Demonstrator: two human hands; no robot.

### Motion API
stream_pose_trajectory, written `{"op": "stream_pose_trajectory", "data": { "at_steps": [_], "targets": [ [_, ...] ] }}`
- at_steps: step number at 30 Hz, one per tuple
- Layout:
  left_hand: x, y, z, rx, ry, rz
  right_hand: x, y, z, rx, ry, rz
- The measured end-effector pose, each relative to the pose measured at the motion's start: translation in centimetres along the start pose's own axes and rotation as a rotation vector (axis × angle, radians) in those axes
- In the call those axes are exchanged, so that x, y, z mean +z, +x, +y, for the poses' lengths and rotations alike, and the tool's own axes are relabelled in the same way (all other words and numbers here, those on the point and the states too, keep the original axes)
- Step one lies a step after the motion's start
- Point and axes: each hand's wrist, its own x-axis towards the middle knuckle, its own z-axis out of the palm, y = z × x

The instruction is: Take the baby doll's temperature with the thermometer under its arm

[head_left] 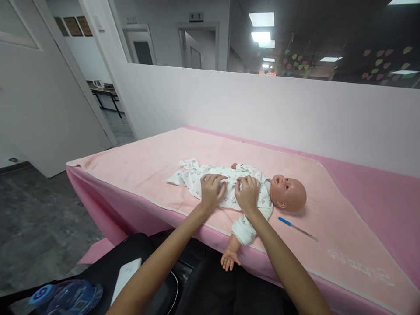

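Note:
A baby doll (288, 192) lies on its back on a pink towel (147, 166), head to the right, dressed in a white printed romper (193, 175). One doll arm (231, 256) hangs over the table's front edge. My left hand (211, 189) rests on the romper at the doll's belly, fingers curled into the cloth. My right hand (246, 193) pinches the romper at the doll's chest, close beside the left hand.
A thin pen-like stick with a blue cap (297, 228) lies on the towel right of the doll. A white partition wall (262, 109) runs behind the table. A white device (126, 273) and a blue-capped bottle (65, 295) sit by my lap.

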Motion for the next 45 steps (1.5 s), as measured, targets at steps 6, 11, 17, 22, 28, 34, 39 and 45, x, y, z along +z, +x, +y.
{"op": "stream_pose_trajectory", "data": {
  "at_steps": [6, 11, 17, 22, 28, 34, 39, 45],
  "targets": [
    [-0.21, -0.11, 0.91, 0.197, -0.074, -0.163, -0.05, -0.07, -0.02, -0.004, -0.019, -0.001],
    [-0.2, -0.08, 0.61, 0.206, -0.11, -0.197, 0.04, -0.11, 0.05, -0.011, -0.026, -0.006],
    [0.08, -0.03, 0.56, 0.254, -0.166, -0.152, -0.17, -0.04, -0.07, 0.008, -0.061, -0.041],
    [0.27, -0.03, 0.53, 0.287, -0.18, -0.122, -0.35, -0.03, -0.22, 0.015, -0.093, -0.068],
    [0.09, 0.01, 0.65, 0.262, -0.171, -0.153, -0.43, -0.01, -0.32, 0.031, -0.104, -0.1],
    [0.0, 0.18, 0.83, 0.189, -0.111, -0.283, -0.62, 0.39, -0.64, 0.059, -0.229, -0.182],
    [0.14, 0.19, 0.81, 0.104, -0.059, -0.259, -0.78, 0.24, -0.3, 0.04, -0.3, -0.265],
    [0.57, -0.12, 0.51, 0.011, 0.029, -0.184, -0.79, 0.38, 0.33, 0.058, -0.307, -0.361]
  ]
}}
